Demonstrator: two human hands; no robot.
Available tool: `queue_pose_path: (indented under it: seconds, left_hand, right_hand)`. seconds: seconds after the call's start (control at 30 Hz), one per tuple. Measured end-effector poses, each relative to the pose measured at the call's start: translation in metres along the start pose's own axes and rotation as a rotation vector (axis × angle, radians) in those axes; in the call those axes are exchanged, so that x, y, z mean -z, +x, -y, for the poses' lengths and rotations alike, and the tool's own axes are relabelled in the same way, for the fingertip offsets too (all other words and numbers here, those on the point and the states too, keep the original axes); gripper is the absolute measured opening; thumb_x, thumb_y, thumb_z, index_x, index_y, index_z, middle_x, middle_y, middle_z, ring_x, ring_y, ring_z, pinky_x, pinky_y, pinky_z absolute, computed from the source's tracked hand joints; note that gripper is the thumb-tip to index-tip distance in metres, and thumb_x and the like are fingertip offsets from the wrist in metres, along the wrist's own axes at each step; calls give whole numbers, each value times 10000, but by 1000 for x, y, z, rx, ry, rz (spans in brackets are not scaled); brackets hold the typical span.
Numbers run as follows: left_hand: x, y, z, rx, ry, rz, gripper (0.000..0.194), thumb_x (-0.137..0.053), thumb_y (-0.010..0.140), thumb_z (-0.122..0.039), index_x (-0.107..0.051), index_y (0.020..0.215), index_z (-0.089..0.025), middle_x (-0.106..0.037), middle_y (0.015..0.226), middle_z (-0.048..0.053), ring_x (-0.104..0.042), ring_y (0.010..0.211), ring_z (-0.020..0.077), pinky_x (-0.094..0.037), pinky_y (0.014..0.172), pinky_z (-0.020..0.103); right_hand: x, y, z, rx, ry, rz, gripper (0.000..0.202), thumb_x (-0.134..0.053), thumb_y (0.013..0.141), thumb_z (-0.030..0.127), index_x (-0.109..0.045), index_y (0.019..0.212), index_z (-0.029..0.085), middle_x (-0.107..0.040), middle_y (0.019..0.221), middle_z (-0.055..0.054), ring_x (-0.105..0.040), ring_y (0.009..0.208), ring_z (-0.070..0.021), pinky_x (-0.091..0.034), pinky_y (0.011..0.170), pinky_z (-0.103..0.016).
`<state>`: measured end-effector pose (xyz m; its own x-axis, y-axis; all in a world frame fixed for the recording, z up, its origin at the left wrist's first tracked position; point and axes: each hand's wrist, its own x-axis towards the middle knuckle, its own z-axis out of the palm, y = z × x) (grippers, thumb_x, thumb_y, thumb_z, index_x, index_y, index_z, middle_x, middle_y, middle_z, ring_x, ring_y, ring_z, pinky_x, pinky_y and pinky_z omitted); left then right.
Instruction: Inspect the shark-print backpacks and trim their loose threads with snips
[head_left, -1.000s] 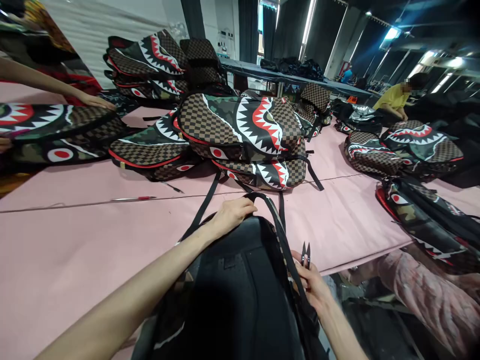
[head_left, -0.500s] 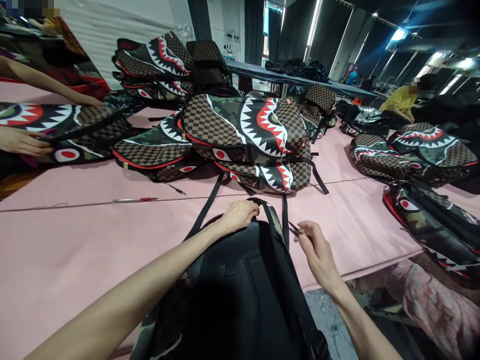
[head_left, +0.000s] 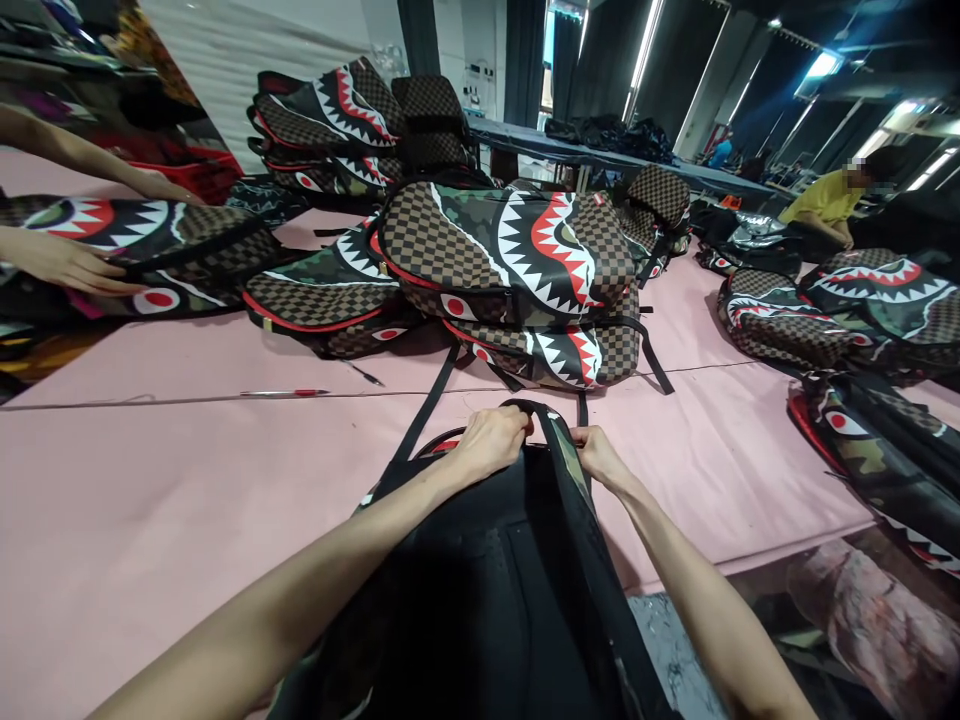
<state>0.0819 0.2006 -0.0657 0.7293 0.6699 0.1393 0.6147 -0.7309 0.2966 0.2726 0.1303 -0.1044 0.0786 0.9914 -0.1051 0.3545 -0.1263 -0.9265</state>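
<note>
A black backpack [head_left: 465,560] with camouflage trim stands upright before me, its back panel facing me. My left hand [head_left: 495,440] is closed on its top edge, beside the arched top strap [head_left: 559,440]. At the right side of that strap, my right hand [head_left: 600,458] is closed, fingertips against the bag's edge. The dark thread snips it held a moment ago are hidden behind the fingers and strap. Black webbing straps [head_left: 429,405] run from the bag's top towards the pile. Just beyond lie stacked checkered backpacks [head_left: 442,240] with shark-mouth prints.
A pink-covered table [head_left: 150,520] spreads ahead, with a red-and-clear pen [head_left: 285,393] on it. At left, another person's hands [head_left: 71,262] rest on a similar backpack [head_left: 202,240]. More backpacks [head_left: 877,300] lie at right. A person in yellow [head_left: 825,205] sits farther back.
My right hand has moved up and left from beside the bag to its top edge, and the snips have gone out of sight. My left hand keeps its hold. The view has shifted slightly left.
</note>
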Motion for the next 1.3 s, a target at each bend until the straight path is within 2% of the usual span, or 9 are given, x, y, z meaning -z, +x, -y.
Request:
queue_pose_path:
  seconds: [0.27, 0.53, 0.63, 0.73, 0.83, 0.93, 1.03, 1.2, 1.3]
  left_hand:
    - [2, -1, -2, 13, 5, 10, 257, -400, 785, -134, -627, 905, -149, -640, 899, 91, -606, 802, 215, -428, 651, 305]
    - [-1, 2, -6, 77, -53, 5, 300, -384, 786, -139, -639, 944, -147, -657, 966, 92, -614, 852, 230, -430, 688, 307]
    - [15, 0, 2, 87, -139, 68, 307, -369, 837, -212, -671, 876, -175, -688, 890, 49, -628, 807, 194, -439, 688, 270]
    - [42, -9, 20, 126, -293, 200, 487, -302, 898, -405, -697, 702, -197, -696, 732, 22, -636, 721, 172, -453, 723, 263]
    - [57, -15, 28, 207, -215, 47, 448, -428, 834, -521, -698, 901, -170, -706, 881, 64, -636, 832, 223, -460, 794, 322]
    - [49, -12, 18, -116, -218, -42, 534, -547, 799, -467, -502, 1265, -209, -566, 1265, 74, -519, 1146, 220, -393, 968, 340]
    - [32, -7, 9, -385, -267, -17, 425, -474, 868, -402, -510, 1259, -242, -522, 1323, 44, -437, 1243, 175, -311, 1060, 328]
    - [22, -35, 32, -193, -230, -217, 399, -387, 907, -357, -506, 1258, -210, -572, 1262, 69, -513, 1171, 186, -391, 1009, 338]
    - [25, -55, 41, -238, -181, -138, 446, -438, 884, -380, -450, 1305, -233, -534, 1307, 63, -496, 1191, 193, -386, 1015, 337]
  right_hand:
    - [13, 3, 6, -7, -112, 11, 113, -543, 581, 200, -638, 562, 141, -515, 490, 32, -501, 550, -127, -297, 486, -198]
    - [9, 3, 12, -56, -13, -10, 95, -592, 565, 216, -594, 516, 135, -493, 479, 39, -462, 521, -102, -285, 482, -197]
    - [12, -4, 10, -64, 23, -44, 175, -581, 629, 304, -607, 581, 138, -523, 521, 28, -446, 515, -94, -304, 486, -204]
    - [19, -19, 14, -80, 95, -182, 295, -595, 674, 396, -651, 774, 124, -592, 650, -10, -477, 569, -107, -352, 526, -224]
    - [19, -38, 27, -102, 154, -374, 419, -646, 666, 444, -659, 914, 106, -627, 734, -46, -524, 647, -140, -403, 595, -258]
    - [8, -62, 50, -25, 115, -312, 487, -686, 656, 426, -647, 1046, 137, -670, 837, -64, -588, 763, -193, -444, 707, -307]
    - [-7, -91, 68, 43, -36, -173, 615, -727, 636, 421, -576, 1200, 225, -665, 1061, -68, -603, 956, -250, -433, 857, -368]
    - [-29, -140, 55, -85, -202, -113, 678, -710, 666, 391, -496, 1290, 236, -667, 1055, -78, -610, 969, -284, -437, 867, -420]
    - [-36, -139, 41, -177, 108, -118, 590, -715, 659, 362, -567, 1202, 184, -670, 961, -64, -619, 893, -236, -474, 804, -354]
